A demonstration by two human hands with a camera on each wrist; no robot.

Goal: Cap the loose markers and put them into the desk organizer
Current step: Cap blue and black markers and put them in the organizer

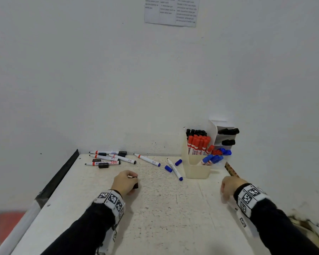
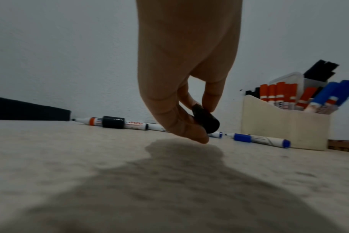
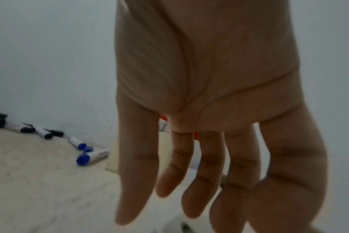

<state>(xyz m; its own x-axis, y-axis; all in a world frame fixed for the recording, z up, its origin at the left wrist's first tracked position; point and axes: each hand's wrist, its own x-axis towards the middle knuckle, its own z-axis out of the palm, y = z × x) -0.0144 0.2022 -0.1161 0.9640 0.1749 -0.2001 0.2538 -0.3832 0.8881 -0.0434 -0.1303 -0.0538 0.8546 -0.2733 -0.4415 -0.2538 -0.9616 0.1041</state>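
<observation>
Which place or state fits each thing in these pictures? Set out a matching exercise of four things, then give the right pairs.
Things
1. black cap
2. right hand
3. red-capped markers
4. two loose blue caps

Places or states
A. standing in the desk organizer
B. lying on the table beside an uncapped marker
C. pinched in the left hand
D. fingers straight, holding nothing

Pairs: 1-C, 2-D, 3-A, 4-B

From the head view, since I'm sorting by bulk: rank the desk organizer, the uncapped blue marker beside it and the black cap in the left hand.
1. desk organizer
2. blue marker
3. black cap, partly hidden by the left hand
</observation>
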